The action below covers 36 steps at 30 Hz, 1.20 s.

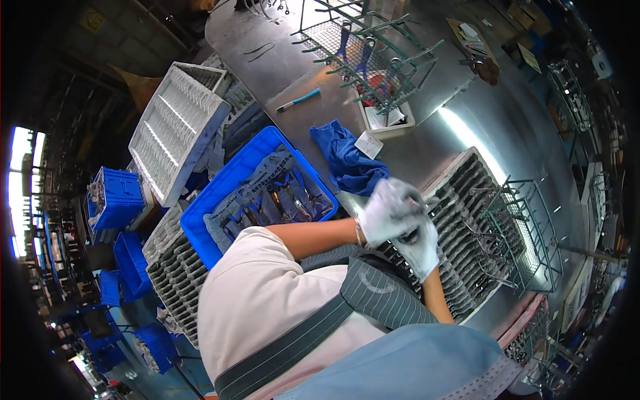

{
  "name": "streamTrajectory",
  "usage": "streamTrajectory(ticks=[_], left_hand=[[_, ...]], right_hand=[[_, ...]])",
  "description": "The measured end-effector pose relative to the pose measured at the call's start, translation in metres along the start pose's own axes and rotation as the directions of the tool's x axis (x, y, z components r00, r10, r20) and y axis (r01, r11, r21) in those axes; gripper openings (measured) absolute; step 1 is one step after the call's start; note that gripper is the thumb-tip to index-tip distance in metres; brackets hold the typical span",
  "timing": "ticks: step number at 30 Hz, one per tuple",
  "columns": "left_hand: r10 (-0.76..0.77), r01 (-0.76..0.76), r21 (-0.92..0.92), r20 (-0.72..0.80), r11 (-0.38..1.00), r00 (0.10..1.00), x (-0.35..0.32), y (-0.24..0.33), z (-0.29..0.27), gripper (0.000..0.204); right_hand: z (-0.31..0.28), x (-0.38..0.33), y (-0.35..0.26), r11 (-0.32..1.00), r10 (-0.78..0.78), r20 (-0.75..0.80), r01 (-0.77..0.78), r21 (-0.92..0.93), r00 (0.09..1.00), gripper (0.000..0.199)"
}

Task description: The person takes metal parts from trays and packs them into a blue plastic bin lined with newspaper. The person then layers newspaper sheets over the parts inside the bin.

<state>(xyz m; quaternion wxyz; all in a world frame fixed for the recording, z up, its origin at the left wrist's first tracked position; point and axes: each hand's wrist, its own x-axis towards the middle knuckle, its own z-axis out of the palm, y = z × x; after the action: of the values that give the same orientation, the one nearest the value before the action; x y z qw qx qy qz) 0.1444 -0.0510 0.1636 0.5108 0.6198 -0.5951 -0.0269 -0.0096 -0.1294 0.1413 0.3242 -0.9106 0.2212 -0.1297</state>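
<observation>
White gloves: both hands are gloved and brought together over the slotted grey tray (467,193)
Left hand (390,210): fingers curled, closed around a small dark tool (409,235), upper of the two hands
Right hand (421,248): just below, touching the left, fingers folded on the same tool
Tool: mostly hidden between the palms; its kind cannot be told
Blue cloth (348,160): crumpled on the steel table (520,120), near the left hand
Blue crate (230,190): holds pliers, left of the hands
Wire rack (523,233): right of the hands, beside the tray
</observation>
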Motion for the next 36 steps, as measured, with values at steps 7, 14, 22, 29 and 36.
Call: streamTrajectory(ticks=[7,14,22,29,36], left_hand=[[-0.489,0.448,-0.357,-0.028,0.82,0.872,0.0,-0.086,0.058,0.044],[-0.505,0.572,0.102,-0.363,0.814,0.783,0.097,-0.221,0.075,0.054],[-0.417,0.423,-0.031,-0.252,0.905,0.873,0.161,-0.284,0.112,0.048],[-0.391,0.435,0.056,-0.345,0.899,0.853,0.235,-0.272,0.194,0.046],[-0.655,0.661,-0.397,0.176,0.636,0.735,0.118,-0.124,0.236,0.047]], right_hand=[[-0.007,-0.054,0.012,0.569,0.58,0.243,-0.6,0.562,0.778,0.023],[0.003,-0.168,0.038,0.269,0.826,0.183,-0.659,0.702,0.533,0.037],[-0.004,-0.223,-0.01,0.252,0.954,-0.008,-0.784,0.568,0.301,0.052],[-0.006,-0.272,-0.035,0.089,0.995,-0.033,-0.689,0.72,0.094,0.055],[-0.015,-0.361,-0.016,0.106,0.805,-0.371,-0.502,0.858,-0.464,0.052]])
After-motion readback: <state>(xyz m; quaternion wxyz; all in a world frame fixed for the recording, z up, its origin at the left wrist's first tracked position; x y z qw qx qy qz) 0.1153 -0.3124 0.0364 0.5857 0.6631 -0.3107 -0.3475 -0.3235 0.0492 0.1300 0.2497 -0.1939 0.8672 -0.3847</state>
